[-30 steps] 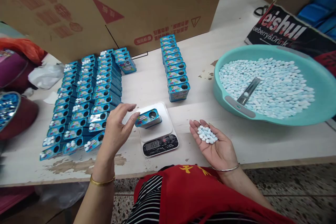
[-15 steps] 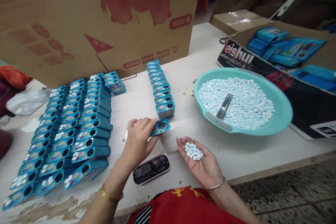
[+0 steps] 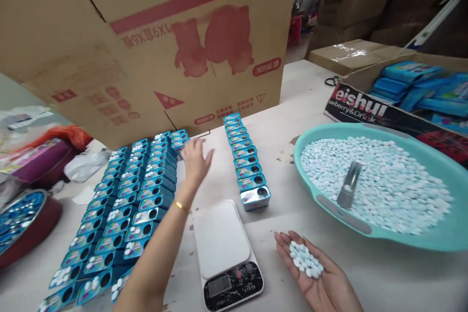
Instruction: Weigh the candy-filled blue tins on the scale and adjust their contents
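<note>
Left hand [image 3: 197, 160] extended over the surface [image 3: 292, 88], fingers spread and part-curled, nothing seen to be gripped; whether the short group of blue candy tins [image 3: 178, 133] is touched cannot be told, since the nearest of its tins is partly covered by the hand. That group is set at the far end of the left block of blue candy tins [image 3: 126, 200], near the cardboard carton [image 3: 226, 78]. Right hand [image 3: 323, 285] held palm up, fingers lightly cupped, a heap of pale candies [image 3: 306, 259] carried in the hollow. For good work here, a tin is best pinched across its narrow sides, with the round hole kept uncovered and the neighbouring tins left unjostled; the right palm should be kept level, lest candies be spilled. Digital scale [image 3: 221, 241] bare on its platform, display apparently at zero. Orientation noted: the tins are stood upright, printed tops with the holes faced upward. Long axis of each top laid roughly left to right, right end tipped a little away from the person in the left block; holes placed at the right end, as in the middle column of tins [image 3: 252, 198].
</note>
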The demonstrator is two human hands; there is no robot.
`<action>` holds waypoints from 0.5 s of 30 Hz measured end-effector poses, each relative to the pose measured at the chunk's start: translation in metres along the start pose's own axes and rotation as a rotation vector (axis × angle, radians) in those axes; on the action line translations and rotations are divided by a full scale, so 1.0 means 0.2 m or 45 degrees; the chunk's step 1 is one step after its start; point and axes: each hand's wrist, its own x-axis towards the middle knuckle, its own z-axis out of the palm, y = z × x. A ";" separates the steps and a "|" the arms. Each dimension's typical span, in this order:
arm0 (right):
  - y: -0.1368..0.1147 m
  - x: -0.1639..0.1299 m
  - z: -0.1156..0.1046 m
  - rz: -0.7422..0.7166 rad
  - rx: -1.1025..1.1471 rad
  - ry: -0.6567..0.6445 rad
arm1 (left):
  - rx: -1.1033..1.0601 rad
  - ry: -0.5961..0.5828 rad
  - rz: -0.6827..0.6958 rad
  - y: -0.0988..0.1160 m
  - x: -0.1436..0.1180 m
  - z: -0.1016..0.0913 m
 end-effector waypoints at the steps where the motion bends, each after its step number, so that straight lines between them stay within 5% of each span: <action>1: 0.00 0.01 0.00 0.018 0.001 -0.005 | 0.055 -0.011 -0.070 -0.08 0.10 0.02; 5: 0.00 0.04 0.01 0.040 0.017 -0.007 | 0.128 -0.096 -0.090 -0.32 0.32 0.10; 9: -0.02 0.04 0.01 -0.032 0.001 -0.058 | 0.153 -0.150 0.092 -0.38 0.32 0.11; 15: 0.00 0.00 0.01 -0.048 -0.063 -0.127 | 0.167 -0.249 0.392 -0.26 0.05 -0.21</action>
